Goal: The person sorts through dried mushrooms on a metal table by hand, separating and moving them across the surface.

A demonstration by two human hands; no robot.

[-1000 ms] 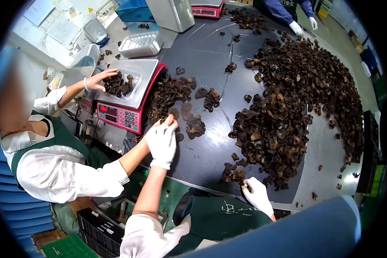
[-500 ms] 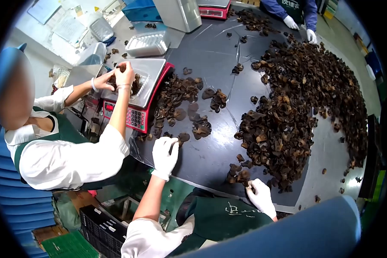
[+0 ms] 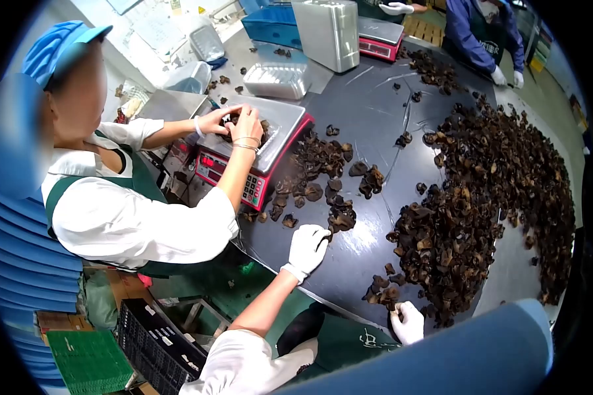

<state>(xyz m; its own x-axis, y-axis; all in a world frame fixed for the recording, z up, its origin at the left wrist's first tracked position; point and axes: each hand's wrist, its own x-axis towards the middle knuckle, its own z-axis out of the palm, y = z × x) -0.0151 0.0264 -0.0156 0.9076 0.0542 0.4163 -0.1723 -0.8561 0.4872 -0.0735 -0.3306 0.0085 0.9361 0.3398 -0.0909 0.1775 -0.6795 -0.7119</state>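
Note:
My left hand [image 3: 308,250], in a white glove, is over the near edge of the dark table [image 3: 369,247]. Its thumb and forefinger come together at the near side of a small clump of dried black fungus [image 3: 341,216], apparently pinching a dark piece. Lower right, my right hand [image 3: 408,324], also gloved, has its fingertips closed on a piece of black fungus beside another small clump [image 3: 379,291]. Most of that hand's fingers are curled. The large heap of black fungus [image 3: 445,247] lies just beyond it.
At left, a co-worker's bare hands [image 3: 240,124] handle fungus in a clear tray on a red scale [image 3: 255,187]. Clear trays [image 3: 277,80], a metal bin [image 3: 327,36], a blue crate [image 3: 273,27] and another scale [image 3: 379,39] stand behind. More people are at the far end.
The view has swung left, shifting the scene rightward. My left hand has moved closer to the fungus clump; my right hand stays by its clump. The far co-worker's gloved hands have left the heap.

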